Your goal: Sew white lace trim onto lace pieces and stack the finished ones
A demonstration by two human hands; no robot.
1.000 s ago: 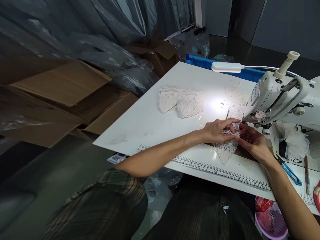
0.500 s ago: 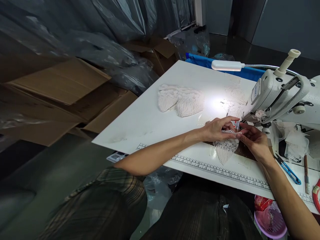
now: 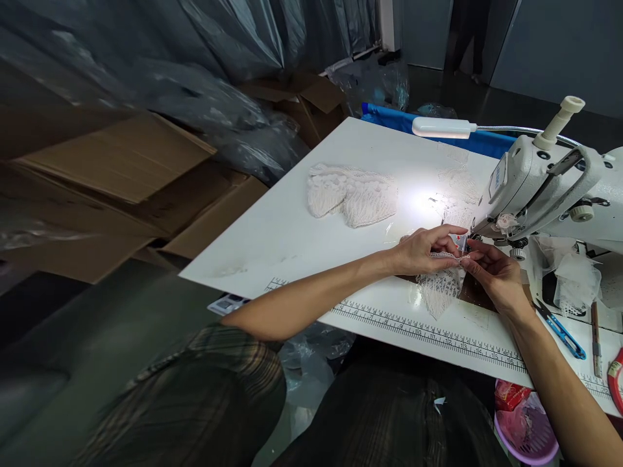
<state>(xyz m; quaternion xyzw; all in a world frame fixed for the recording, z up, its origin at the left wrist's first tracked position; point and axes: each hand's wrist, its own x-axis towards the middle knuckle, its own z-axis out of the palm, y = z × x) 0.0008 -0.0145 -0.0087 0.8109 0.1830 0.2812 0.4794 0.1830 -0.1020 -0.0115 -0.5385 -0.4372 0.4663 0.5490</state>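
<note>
Both hands pinch the upper edge of a white lace piece (image 3: 438, 292) just in front of the sewing machine's (image 3: 516, 188) needle area. My left hand (image 3: 421, 251) grips it from the left, thumb against fingers. My right hand (image 3: 499, 275) holds the same edge from the right, its fingertips close to the left thumb. The lace's pointed lower part hangs towards the table's front edge. More lace (image 3: 457, 188) lies behind the hands, beside the machine head. A pile of white lace pieces (image 3: 355, 194) rests on the white table (image 3: 292, 227) to the left.
A lit lamp (image 3: 442, 128) reaches over the table. Blue thread snips (image 3: 562, 332), a brown-handled tool (image 3: 596, 340) and a red ring-shaped item (image 3: 617, 379) lie at right. Cardboard boxes (image 3: 117, 162) stand left. A purple basket (image 3: 530, 441) sits below. Someone's legs (image 3: 472, 39) show far back.
A person's legs have come into view in the far doorway. The hands keep their hold on the lace with only slight finger movement, and its hanging tip has shifted a little.
</note>
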